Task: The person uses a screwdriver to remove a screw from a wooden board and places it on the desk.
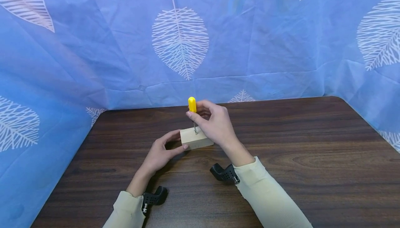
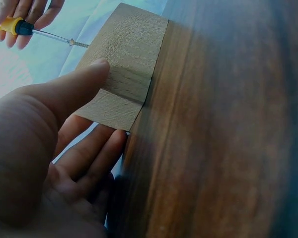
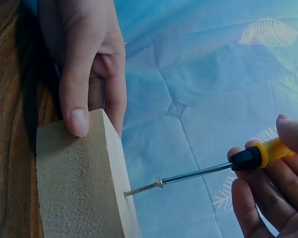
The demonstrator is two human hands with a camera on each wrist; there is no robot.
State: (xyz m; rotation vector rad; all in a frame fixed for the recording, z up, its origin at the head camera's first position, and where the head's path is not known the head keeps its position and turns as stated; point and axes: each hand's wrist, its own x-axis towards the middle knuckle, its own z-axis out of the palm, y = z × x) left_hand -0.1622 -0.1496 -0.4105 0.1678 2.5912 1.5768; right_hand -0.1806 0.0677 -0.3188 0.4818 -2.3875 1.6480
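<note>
A pale wooden block (image 1: 197, 143) rests on the dark table. My left hand (image 1: 160, 151) grips its left end, the thumb on the near face and the fingers behind. A screw (image 3: 141, 189) stands upright in the block's top face, its tip sunk in and much of the thread showing. The tip of a screwdriver (image 3: 198, 172) with a yellow and black handle meets the screw's head, the shaft in line with it. My right hand (image 1: 217, 122) pinches the yellow handle between thumb and fingers, above the block.
The wood-grain table (image 1: 297, 144) has rounded far corners. Behind and to the left hangs a blue cloth (image 1: 125, 47) with white leaf prints. Black wrist mounts (image 1: 155, 196) stick out from both cream sleeves, low over the table.
</note>
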